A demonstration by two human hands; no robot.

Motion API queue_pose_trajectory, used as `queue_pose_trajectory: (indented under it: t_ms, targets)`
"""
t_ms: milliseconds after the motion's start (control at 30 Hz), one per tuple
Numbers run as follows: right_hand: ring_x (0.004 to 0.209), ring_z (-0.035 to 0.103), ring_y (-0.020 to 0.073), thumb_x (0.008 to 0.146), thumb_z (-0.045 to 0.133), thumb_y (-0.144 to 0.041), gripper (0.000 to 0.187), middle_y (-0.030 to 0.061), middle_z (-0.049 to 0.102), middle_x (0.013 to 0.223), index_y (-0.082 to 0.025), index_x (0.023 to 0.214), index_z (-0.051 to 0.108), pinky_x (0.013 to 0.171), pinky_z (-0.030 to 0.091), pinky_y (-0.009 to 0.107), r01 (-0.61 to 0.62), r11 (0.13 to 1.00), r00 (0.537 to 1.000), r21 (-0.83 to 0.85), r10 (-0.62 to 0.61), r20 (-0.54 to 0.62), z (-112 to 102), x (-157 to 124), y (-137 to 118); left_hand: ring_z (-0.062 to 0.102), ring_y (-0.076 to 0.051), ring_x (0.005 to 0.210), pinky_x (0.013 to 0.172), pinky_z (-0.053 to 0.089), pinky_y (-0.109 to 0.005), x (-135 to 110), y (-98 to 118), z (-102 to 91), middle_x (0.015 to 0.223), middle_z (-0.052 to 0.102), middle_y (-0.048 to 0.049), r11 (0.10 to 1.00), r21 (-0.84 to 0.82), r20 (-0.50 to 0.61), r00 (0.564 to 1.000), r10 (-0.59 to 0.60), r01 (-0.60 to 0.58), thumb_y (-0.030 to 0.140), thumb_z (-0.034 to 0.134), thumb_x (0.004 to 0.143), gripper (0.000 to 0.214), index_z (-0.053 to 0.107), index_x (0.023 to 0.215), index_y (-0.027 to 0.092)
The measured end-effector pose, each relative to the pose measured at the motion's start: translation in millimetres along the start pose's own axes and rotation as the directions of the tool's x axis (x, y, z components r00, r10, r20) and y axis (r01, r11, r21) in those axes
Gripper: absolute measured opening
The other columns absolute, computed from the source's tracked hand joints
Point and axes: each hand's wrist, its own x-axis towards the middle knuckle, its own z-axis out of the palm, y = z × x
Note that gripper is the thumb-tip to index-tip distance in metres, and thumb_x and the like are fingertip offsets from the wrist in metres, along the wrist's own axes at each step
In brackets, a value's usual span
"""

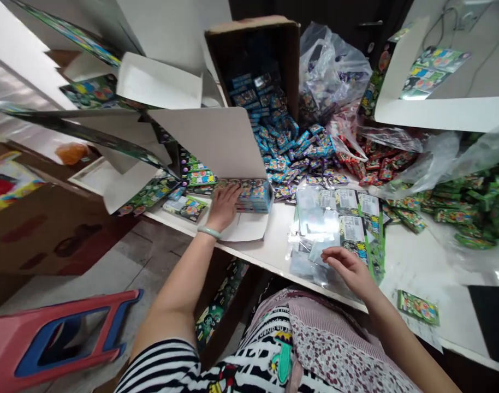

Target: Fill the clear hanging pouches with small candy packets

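The left hand [224, 206], a pale green bangle [208, 232] at its wrist, lies flat with fingers spread against the left end of a small open white card box of blue packets [255, 195]; that box stands on the white table [417, 262] at the hand's three o'clock, with its raised white lid [217, 139] at the hand's twelve o'clock. The right hand [348, 267] rests with bent fingers on a stack of clear plastic sleeves [335, 218] with printed labels; whether thumb and finger pinch a sleeve I cannot tell. At the sleeves' twelve o'clock a heap of loose blue packets [290, 147] spills from a tipped brown cardboard carton [293, 54]; a pile of red packets [376, 164] lies at one o'clock; a pile of green packets [458, 210] at three. A single green packet [418, 307] lies at the right hand's four o'clock; a red and blue plastic stool [57, 341] stands on the floor at the left hand's eight o'clock.
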Motion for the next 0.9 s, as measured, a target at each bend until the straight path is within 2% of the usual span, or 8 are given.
queue_pose_trajectory:
  t_ms: [100, 200, 300, 367, 467, 567, 767, 900]
  targets:
    - [0.094, 0.072, 0.0207, 0.084, 0.066, -0.048, 0.031, 0.0078, 0.075, 0.099, -0.022, 0.101, 0.069, 0.088, 0.057, 0.039, -0.008, 1.000, 1.000, 0.008, 0.008, -0.007, -11.0, 4.2, 5.4, 0.024, -0.034, 0.153, 0.124, 0.014, -0.060, -5.1, 13.7, -1.6, 0.159, 0.037, -0.0176, 0.996, -0.087, -0.135, 0.991, -0.017, 0.005, 0.018, 0.049, 0.087, 0.063, 0.040, 0.149, 0.014]
    - [0.094, 0.071, 0.0210, 0.088, 0.061, -0.041, 0.027, 0.0086, 0.074, 0.101, -0.020, 0.104, 0.068, 0.086, 0.057, 0.040, 0.020, 0.989, 0.999, -0.144, -0.025, -0.036, -19.0, 21.8, 7.9, 0.039, -0.032, 0.145, 0.122, 0.027, -0.053, -8.9, 58.9, 10.5, 0.153, 0.043, -0.0204, 0.942, -0.331, -0.305, 0.951, -0.049, -0.058, 0.033, 0.059, 0.088, 0.071, 0.033, 0.151, 0.015]
    - [0.109, 0.065, 0.0235, 0.089, 0.057, -0.025, 0.027, 0.0124, 0.070, 0.114, -0.018, 0.113, 0.067, 0.098, 0.051, 0.043, 0.090, 0.863, 0.988, -0.497, -0.140, -0.063, -19.2, 51.1, 4.7, 0.061, -0.026, 0.120, 0.106, 0.047, -0.047, -10.0, 118.8, 42.6, 0.131, 0.063, -0.0136, 0.769, -0.640, -0.021, 0.999, -0.038, 0.016, 0.041, 0.060, 0.089, 0.060, 0.043, 0.143, 0.021]
    - [0.125, 0.056, 0.0268, 0.089, 0.060, -0.019, 0.035, 0.0169, 0.064, 0.128, -0.014, 0.124, 0.063, 0.109, 0.043, 0.045, 0.122, 0.703, 0.983, -0.701, -0.183, -0.013, -14.3, 70.8, 0.7, 0.060, -0.029, 0.122, 0.105, 0.047, -0.049, -4.6, 149.6, 69.2, 0.131, 0.063, -0.0149, 0.693, -0.705, 0.148, 0.987, -0.059, 0.147, 0.042, 0.066, 0.084, 0.059, 0.050, 0.136, 0.020]
    - [0.139, 0.043, 0.0330, 0.090, 0.065, -0.028, 0.051, 0.0244, 0.049, 0.147, -0.009, 0.136, 0.056, 0.115, 0.035, 0.049, 0.109, 0.501, 0.990, -0.859, -0.132, 0.049, -2.5, 90.5, -4.2, 0.053, -0.033, 0.130, 0.112, 0.039, -0.053, 13.1, 169.5, 102.1, 0.132, 0.061, -0.0177, 0.672, -0.715, 0.169, 0.980, -0.105, 0.195, 0.035, 0.071, 0.078, 0.056, 0.055, 0.129, 0.016]
    - [0.142, 0.038, 0.0380, 0.090, 0.066, -0.038, 0.053, 0.0280, 0.042, 0.152, -0.008, 0.133, 0.059, 0.113, 0.034, 0.052, 0.082, 0.407, 0.996, -0.910, -0.063, 0.062, 6.5, 96.0, -5.2, 0.057, -0.034, 0.124, 0.111, 0.040, -0.054, 31.6, 168.5, 119.3, 0.125, 0.064, -0.0172, 0.645, -0.729, 0.168, 0.973, -0.158, 0.230, 0.028, 0.070, 0.076, 0.049, 0.059, 0.123, 0.015]
    - [0.143, 0.038, 0.0390, 0.088, 0.070, -0.029, 0.042, 0.0293, 0.043, 0.150, -0.006, 0.122, 0.065, 0.114, 0.032, 0.056, 0.088, 0.519, 0.996, -0.850, -0.076, 0.056, 5.9, 91.5, -3.2, 0.056, -0.030, 0.123, 0.109, 0.042, -0.047, 44.2, 168.5, 125.1, 0.121, 0.063, -0.0123, 0.540, -0.806, 0.121, 0.961, -0.249, 0.242, 0.022, 0.073, 0.069, 0.045, 0.062, 0.113, 0.018]
    - [0.141, 0.043, 0.0317, 0.084, 0.074, -0.027, 0.034, 0.0199, 0.052, 0.147, -0.014, 0.115, 0.069, 0.115, 0.035, 0.049, 0.100, 0.592, 0.993, -0.800, -0.104, 0.046, -1.4, 89.2, -0.9, 0.062, -0.024, 0.109, 0.097, 0.051, -0.040, 47.8, 179.2, 116.5, 0.115, 0.061, -0.0100, 0.428, -0.879, 0.085, 0.954, -0.288, 0.208, 0.027, 0.072, 0.070, 0.055, 0.057, 0.122, 0.021]
